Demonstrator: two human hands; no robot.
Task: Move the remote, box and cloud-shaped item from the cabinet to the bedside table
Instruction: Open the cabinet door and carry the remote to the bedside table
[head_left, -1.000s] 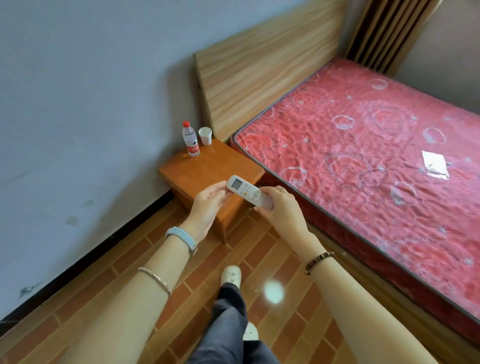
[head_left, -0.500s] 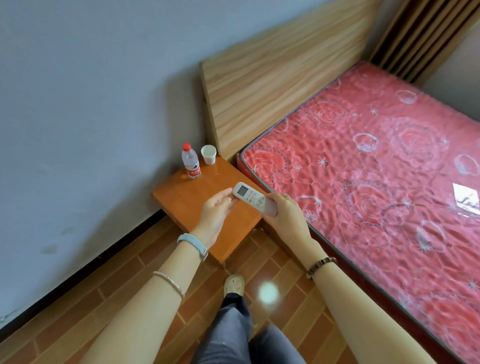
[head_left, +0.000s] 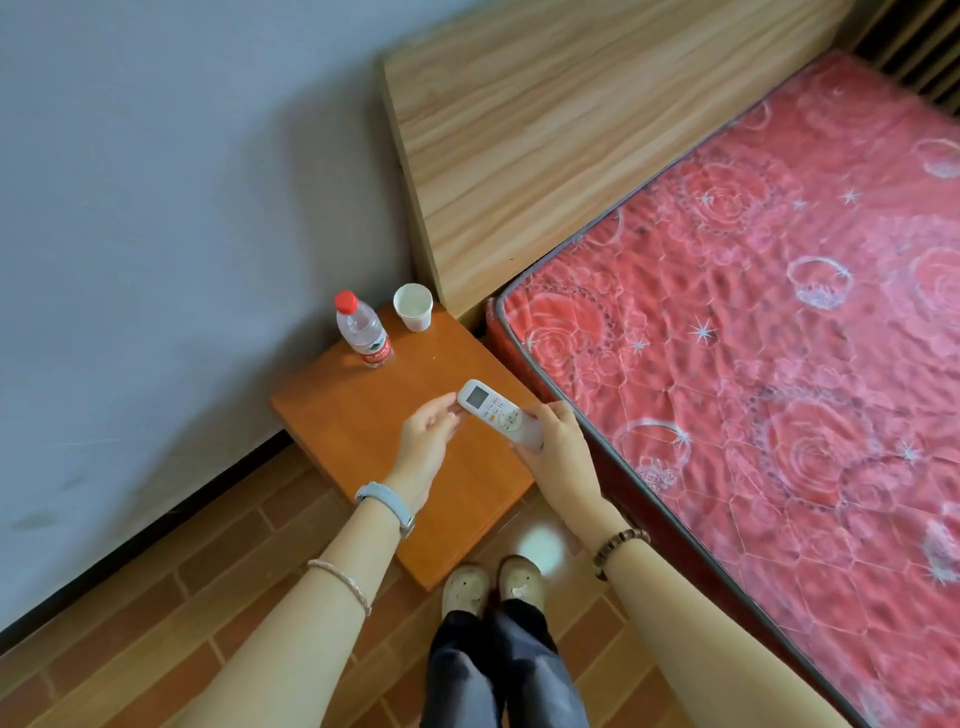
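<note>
We're holding the slim white plastic remote over the orange wooden desk.
Right hand is gripping its lower end, left hand is pinching the screen end.

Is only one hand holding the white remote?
No: the right hand grips the remote at its button end, and the left hand pinches its screen end.

Both bare forearms reach forward and converge over the desk. The right hand, near the desk's right edge, grips the lower end of the remote, fingers curled round it. The left hand pinches the remote's screen end with its fingertips. A pale band circles the left wrist, beads the right.
</note>
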